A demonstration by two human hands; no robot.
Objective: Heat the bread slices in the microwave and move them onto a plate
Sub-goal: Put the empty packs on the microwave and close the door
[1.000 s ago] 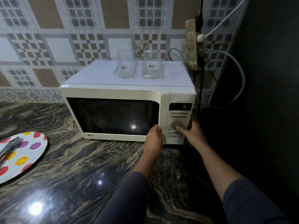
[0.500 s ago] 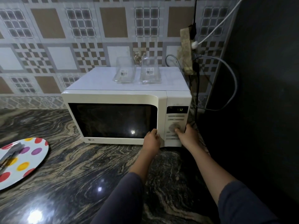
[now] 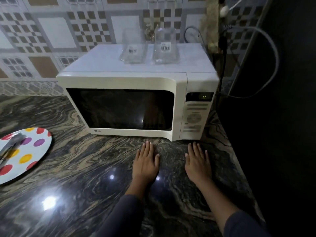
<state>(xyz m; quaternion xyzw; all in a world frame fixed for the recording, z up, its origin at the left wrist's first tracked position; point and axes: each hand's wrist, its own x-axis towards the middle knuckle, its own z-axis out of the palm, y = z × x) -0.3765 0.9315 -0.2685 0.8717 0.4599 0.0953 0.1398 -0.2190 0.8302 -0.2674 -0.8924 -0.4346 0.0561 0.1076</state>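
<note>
both hands, left hand (image 3: 145,161) and right hand (image 3: 197,162), lie flat, fingers straight, on countertop (image 3: 82,168) before microwave (image 3: 136,103).

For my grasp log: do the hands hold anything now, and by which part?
Nothing is held. The left hand and the right hand lie flat on the countertop, fingers straight.

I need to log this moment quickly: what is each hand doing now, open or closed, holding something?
Left hand: open, flat on the countertop, holding nothing.
Right hand: open, flat on the countertop, holding nothing.
</note>
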